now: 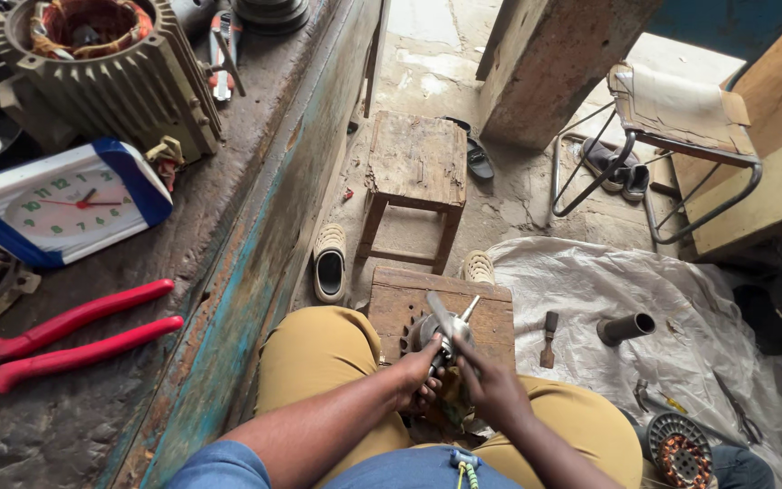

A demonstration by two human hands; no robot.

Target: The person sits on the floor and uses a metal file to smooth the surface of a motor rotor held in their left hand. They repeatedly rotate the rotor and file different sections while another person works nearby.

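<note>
1. Front and centre: a small round grey metal motor part with a shaft sits on the near edge of a low weathered wooden block, right between the person's knees in mustard-yellow trousers.
2. The left hand is curled around the lower left side of that motor part, fingers wrapped in a closed grip on it.
3. The right hand is closed around a slim silver metal tool, which slants up and to the left across the top of the motor part, touching it.
4. Just right of the block, on a crumpled white plastic sheet spread over the floor, lie a small dark chisel-like tool and a short dark metal pipe, apart from each other.
5. Lower right, a round motor stator with copper windings rests at the sheet's near edge.
6. Beyond the block stands a worn wooden stool, with a pale sandal beside its leg.
7. On the left, the grimy worktop with a chipped blue edge carries red-handled pliers, a white square clock with blue corners and a big ribbed grey motor housing.
8. Far right: a folding metal-frame chair.
</note>
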